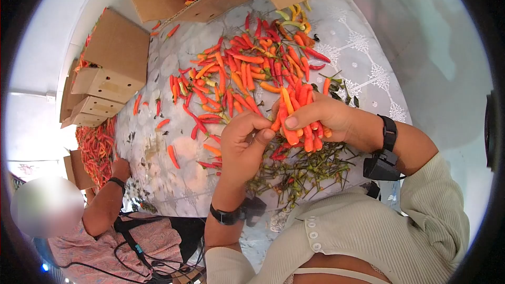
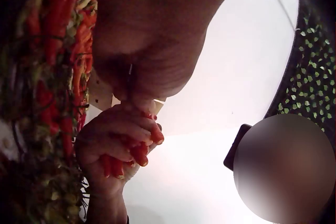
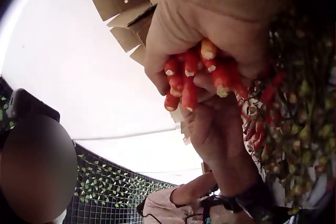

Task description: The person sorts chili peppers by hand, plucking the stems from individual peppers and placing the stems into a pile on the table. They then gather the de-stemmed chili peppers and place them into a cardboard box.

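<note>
My right hand (image 1: pixel 334 118) grips a bunch of red and orange chili peppers (image 1: pixel 309 142) above the near side of the table. In the right wrist view, the peppers' pale, stemless ends (image 3: pixel 222 91) poke out below the curled fingers. Close against the bunch, my left hand (image 1: pixel 242 144) pinches an orange chili pepper (image 1: pixel 275 124) between thumb and forefinger. The far end of that pepper is hidden among the others. Loose chili peppers (image 1: pixel 236 68) spread over the table beyond both hands. Under the bunch lies a pile of green stems (image 1: pixel 305 171).
Cardboard boxes (image 1: pixel 118 47) stand along the left side, and an open box (image 1: pixel 221 8) with chilies is at the back. At the left, another person's hand (image 1: pixel 120 168) is beside a heap of chilies (image 1: pixel 97 147). The patterned tablecloth (image 1: pixel 363 42) curves along the right edge.
</note>
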### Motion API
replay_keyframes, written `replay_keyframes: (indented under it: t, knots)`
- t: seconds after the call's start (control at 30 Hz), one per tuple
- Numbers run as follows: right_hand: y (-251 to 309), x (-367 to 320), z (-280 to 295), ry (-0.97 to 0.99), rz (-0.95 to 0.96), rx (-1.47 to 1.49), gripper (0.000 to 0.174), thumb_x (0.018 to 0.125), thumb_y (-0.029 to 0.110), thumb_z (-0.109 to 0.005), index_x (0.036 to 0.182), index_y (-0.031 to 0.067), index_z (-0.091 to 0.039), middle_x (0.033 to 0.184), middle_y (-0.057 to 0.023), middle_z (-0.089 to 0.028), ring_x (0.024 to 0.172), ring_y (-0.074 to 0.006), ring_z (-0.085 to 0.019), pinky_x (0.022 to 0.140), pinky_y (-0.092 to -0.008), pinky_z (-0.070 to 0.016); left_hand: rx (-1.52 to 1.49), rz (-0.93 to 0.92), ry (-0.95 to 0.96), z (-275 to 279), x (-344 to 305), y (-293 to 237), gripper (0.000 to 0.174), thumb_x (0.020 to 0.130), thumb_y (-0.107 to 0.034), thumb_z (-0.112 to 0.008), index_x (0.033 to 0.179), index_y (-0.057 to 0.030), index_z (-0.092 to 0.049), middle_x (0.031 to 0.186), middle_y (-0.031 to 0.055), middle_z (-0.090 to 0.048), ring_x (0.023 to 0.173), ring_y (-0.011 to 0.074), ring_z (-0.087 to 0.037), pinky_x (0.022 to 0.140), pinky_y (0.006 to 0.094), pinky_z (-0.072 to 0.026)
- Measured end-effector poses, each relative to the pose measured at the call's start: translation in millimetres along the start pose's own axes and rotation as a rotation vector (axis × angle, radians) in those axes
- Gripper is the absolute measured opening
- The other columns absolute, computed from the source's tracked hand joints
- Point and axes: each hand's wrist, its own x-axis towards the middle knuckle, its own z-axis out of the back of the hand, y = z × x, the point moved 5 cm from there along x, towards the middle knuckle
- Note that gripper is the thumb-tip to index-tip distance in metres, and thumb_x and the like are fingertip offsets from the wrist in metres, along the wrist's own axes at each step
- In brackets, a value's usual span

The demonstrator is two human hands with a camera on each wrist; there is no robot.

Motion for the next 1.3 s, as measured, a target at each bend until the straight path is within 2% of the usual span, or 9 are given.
replay_keyframes:
  t: [0.23,0.3,0.37,0.63,0.73,0.8,0.9,1.1,1.3]
  knots:
    - [3,-2,-3,0.040,0.054,0.051,0.022,0.078,0.012,-0.069,0.094,-0.0013,-0.062,0.076,-0.0093,-0.066,0.056,-0.0139,-0.063,0.045,-0.0248,-0.0521,-0.261,0.079,-0.080,-5,-2,6,0.010,0.081,-0.005,-0.069,0.082,-0.0002,-0.060,0.074,0.0034,-0.054,0.066,0.0128,-0.052,0.061,0.0247,-0.0408]
    - [2,-1,2,-0.027,0.039,0.051,0.031,0.074,0.010,-0.072,0.100,0.0003,-0.059,0.086,-0.0074,-0.064,0.071,-0.0135,-0.062,0.063,-0.0266,-0.0511,-0.263,0.132,-0.138,-4,-3,12,0.009,0.080,-0.004,-0.069,0.082,0.0000,-0.061,0.071,0.0041,-0.055,0.065,0.0132,-0.054,0.060,0.0249,-0.0420]
    - [1,0,3,-0.083,0.044,0.045,0.035,0.073,0.009,-0.073,0.103,0.0014,-0.057,0.091,-0.0055,-0.062,0.079,-0.0127,-0.061,0.073,-0.0272,-0.0501,0.116,0.000,-0.168,-1,1,-3,0.008,0.078,-0.002,-0.068,0.079,0.0000,-0.061,0.067,0.0056,-0.055,0.062,0.0153,-0.054,0.058,0.0266,-0.0420]
    - [3,-1,-1,-0.164,0.163,-0.258,0.032,0.072,0.006,-0.076,0.098,0.0031,-0.058,0.086,-0.0024,-0.061,0.080,-0.0095,-0.059,0.074,-0.0261,-0.0481,0.574,-0.258,-0.285,-2,-4,-24,0.010,0.070,0.001,-0.069,0.073,-0.0019,-0.060,0.063,0.0090,-0.056,0.056,0.0244,-0.052,0.052,0.0328,-0.0383]
    - [4,-2,-6,-0.219,0.384,-0.305,0.025,0.074,0.005,-0.075,0.092,0.0040,-0.059,0.076,-0.0033,-0.066,0.057,-0.0088,-0.060,0.048,-0.0237,-0.0477,0.614,-0.259,-0.294,-2,-6,-23,0.011,0.070,0.001,-0.069,0.073,-0.0022,-0.060,0.063,0.0088,-0.056,0.056,0.0244,-0.051,0.051,0.0329,-0.0370]
    - [4,-5,-8,-0.241,0.295,-0.312,0.027,0.074,0.007,-0.076,0.094,0.0035,-0.058,0.081,-0.0035,-0.063,0.067,-0.0095,-0.061,0.056,-0.0228,-0.0495,0.645,-0.272,-0.307,-3,-6,-24,0.010,0.071,0.001,-0.069,0.073,-0.0023,-0.060,0.062,0.0086,-0.055,0.055,0.0239,-0.050,0.051,0.0324,-0.0363]
    - [11,-11,-13,-0.251,0.165,-0.348,0.028,0.075,0.010,-0.075,0.095,0.0030,-0.057,0.082,-0.0038,-0.062,0.068,-0.0103,-0.062,0.055,-0.0210,-0.0495,0.528,-0.208,-0.252,-3,-1,-25,0.010,0.075,-0.002,-0.069,0.072,-0.0023,-0.059,0.061,0.0063,-0.052,0.056,0.0201,-0.050,0.052,0.0316,-0.0369]
    - [9,-13,-16,-0.168,0.135,-0.224,0.029,0.075,0.009,-0.072,0.099,0.0016,-0.057,0.086,-0.0067,-0.062,0.073,-0.0115,-0.063,0.062,-0.0234,-0.0508,-0.401,0.123,-0.151,-1,-2,2,0.014,0.084,-0.010,-0.069,0.076,-0.0021,-0.060,0.070,0.0022,-0.055,0.065,0.0114,-0.051,0.057,0.0263,-0.0408]
    - [5,-8,-5,-0.039,0.059,0.131,0.031,0.075,0.008,-0.071,0.101,0.0009,-0.057,0.090,-0.0088,-0.063,0.078,-0.0140,-0.063,0.071,-0.0266,-0.0521,-0.496,0.017,0.050,-5,0,-6,0.013,0.085,-0.010,-0.068,0.079,-0.0015,-0.061,0.076,0.0040,-0.057,0.067,0.0114,-0.052,0.061,0.0247,-0.0412]
